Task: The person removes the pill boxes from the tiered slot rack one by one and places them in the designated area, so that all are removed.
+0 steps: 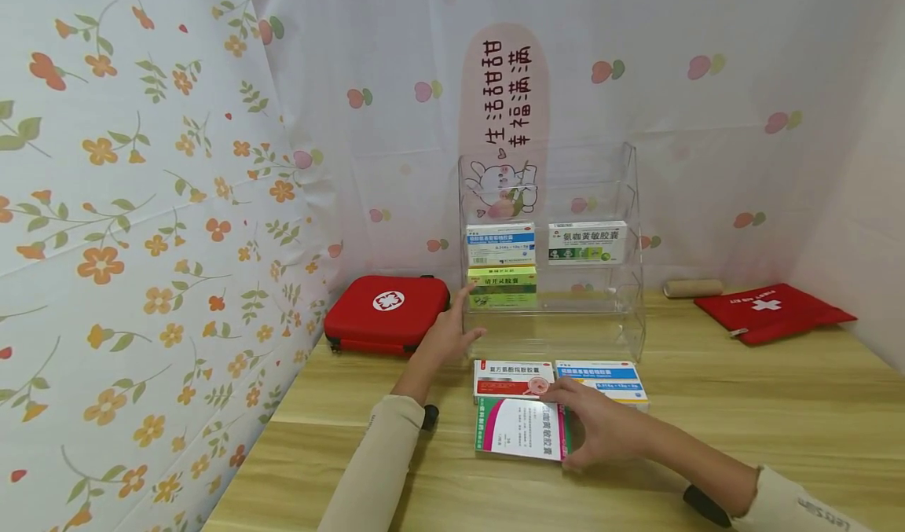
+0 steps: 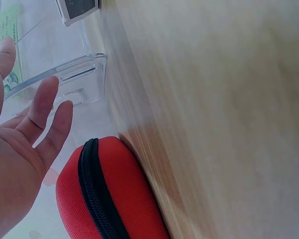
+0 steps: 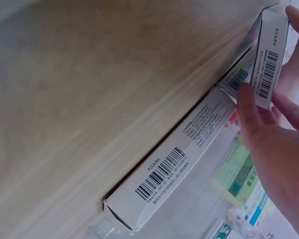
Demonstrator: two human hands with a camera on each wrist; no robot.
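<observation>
My right hand [image 1: 576,426] grips a white medicine box with a pink and green face [image 1: 519,430] by its right edge, low over the wooden table [image 1: 742,438]. In the right wrist view the thumb and fingers pinch that held box [image 3: 270,55]. My left hand [image 1: 470,312] is open with straight fingers at the left front of a clear acrylic tiered rack [image 1: 629,202], close to a green box [image 1: 502,287]. The left wrist view shows the spread left hand [image 2: 32,119] before the rack [image 2: 77,74]; I cannot tell whether it touches.
A red-and-white box [image 1: 512,375] and a blue-and-white box [image 1: 601,376] lie in front of the rack. Two more boxes [image 1: 500,243] [image 1: 587,241] stand on a higher shelf. A red first-aid case [image 1: 387,312] sits at left, a red pouch [image 1: 774,312] and a roll [image 1: 693,288] at right.
</observation>
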